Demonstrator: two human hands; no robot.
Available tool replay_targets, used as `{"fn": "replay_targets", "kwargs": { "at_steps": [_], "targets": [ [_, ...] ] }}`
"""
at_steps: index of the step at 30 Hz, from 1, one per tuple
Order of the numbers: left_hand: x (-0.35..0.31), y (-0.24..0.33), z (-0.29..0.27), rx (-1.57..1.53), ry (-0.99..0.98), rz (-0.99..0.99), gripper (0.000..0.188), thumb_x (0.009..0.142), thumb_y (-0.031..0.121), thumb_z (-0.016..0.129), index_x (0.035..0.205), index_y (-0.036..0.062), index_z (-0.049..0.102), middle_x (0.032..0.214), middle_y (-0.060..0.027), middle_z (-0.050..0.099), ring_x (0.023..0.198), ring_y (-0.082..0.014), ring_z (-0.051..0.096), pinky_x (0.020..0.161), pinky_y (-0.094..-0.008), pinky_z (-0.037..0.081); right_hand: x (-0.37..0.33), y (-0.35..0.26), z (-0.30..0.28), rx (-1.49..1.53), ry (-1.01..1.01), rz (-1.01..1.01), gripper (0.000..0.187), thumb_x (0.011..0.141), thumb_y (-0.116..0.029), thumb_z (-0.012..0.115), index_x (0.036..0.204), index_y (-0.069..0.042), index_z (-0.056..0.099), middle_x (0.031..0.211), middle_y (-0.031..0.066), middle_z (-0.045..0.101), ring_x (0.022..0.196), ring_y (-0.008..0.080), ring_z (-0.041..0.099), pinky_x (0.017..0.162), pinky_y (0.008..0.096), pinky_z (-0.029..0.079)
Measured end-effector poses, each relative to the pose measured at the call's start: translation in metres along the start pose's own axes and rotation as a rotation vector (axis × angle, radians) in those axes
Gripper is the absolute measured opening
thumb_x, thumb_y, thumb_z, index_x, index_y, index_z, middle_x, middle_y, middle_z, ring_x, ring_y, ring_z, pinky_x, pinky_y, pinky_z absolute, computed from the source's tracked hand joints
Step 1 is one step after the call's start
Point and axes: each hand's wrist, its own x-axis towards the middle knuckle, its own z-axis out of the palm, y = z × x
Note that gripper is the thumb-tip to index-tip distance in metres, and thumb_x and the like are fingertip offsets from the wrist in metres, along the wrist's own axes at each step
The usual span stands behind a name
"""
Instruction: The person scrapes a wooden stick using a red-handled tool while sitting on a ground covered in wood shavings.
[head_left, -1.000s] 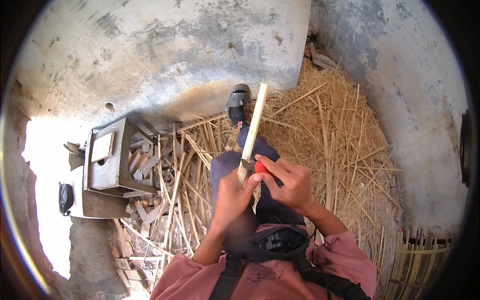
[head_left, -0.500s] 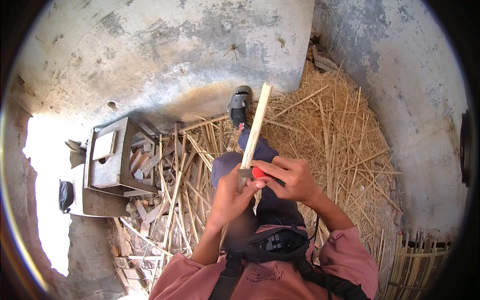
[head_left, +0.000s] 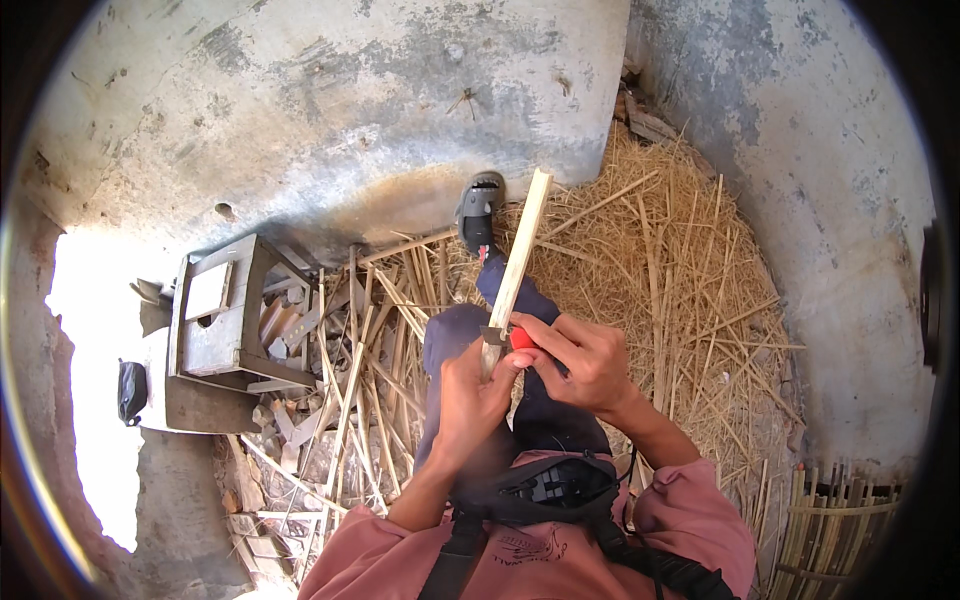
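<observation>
Left hand: your left hand grips the lower end of the bamboo strip, fingers clamped on it.
Right hand: your right hand – fingers closed around a red-handled knife, touching the strip.
Bamboo strip: above your knee, tilted toward the sandal.

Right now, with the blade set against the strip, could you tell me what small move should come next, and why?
Probably push the red-handled knife away along the bamboo strip: the right hand holds it at the strip's lower end, and the left hand grips below.
</observation>
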Motion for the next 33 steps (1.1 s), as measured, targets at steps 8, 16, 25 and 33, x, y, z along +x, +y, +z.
{"fn": "replay_targets", "kwargs": {
  "at_steps": [8,16,25,33],
  "targets": [
    [0.003,-0.003,0.003,0.047,0.026,-0.053,0.035,0.101,0.034,0.077,0.101,-0.0012,0.074,0.062,0.0027,0.049,0.061,-0.0048,0.038,0.050,-0.0297,0.033,0.007,0.003,-0.001,-0.025,0.049,-0.005,0.038,0.090,-0.025,0.080,0.126,-0.014,0.078,0.069,0.0000,0.055,0.052,0.0187,0.055,0.048,0.0352,0.044],
    [-0.003,-0.013,0.001,0.087,0.057,-0.019,0.034,0.102,0.030,0.076,0.099,-0.0027,0.069,0.060,-0.0091,0.045,0.060,-0.0126,0.036,0.051,-0.0356,0.038,0.020,0.009,-0.004,-0.023,0.077,0.047,0.034,0.089,-0.028,0.082,0.121,-0.015,0.080,0.067,0.0010,0.056,0.052,0.0202,0.055,0.049,0.0361,0.044],
    [-0.033,-0.024,-0.003,0.164,-0.099,-0.080,0.034,0.104,0.031,0.072,0.107,-0.0031,0.072,0.061,-0.0189,0.055,0.050,-0.0209,0.048,0.052,-0.0402,0.043,0.051,0.095,-0.029,-0.021,0.288,0.542,0.028,0.101,-0.029,0.072,0.121,-0.010,0.081,0.084,0.0086,0.078,0.059,0.0164,0.062,0.057,0.0331,0.048],
    [-0.011,-0.045,-0.022,0.227,-0.074,-0.083,0.046,0.111,0.040,0.060,0.094,-0.0035,0.060,0.058,-0.0056,0.050,0.056,-0.0132,0.046,0.053,-0.0368,0.041,0.019,0.140,-0.054,-0.117,-0.204,0.724,0.036,0.104,-0.039,0.066,0.128,-0.013,0.075,0.082,0.0105,0.073,0.069,0.0225,0.065,0.070,0.0380,0.049]
  ]
}}
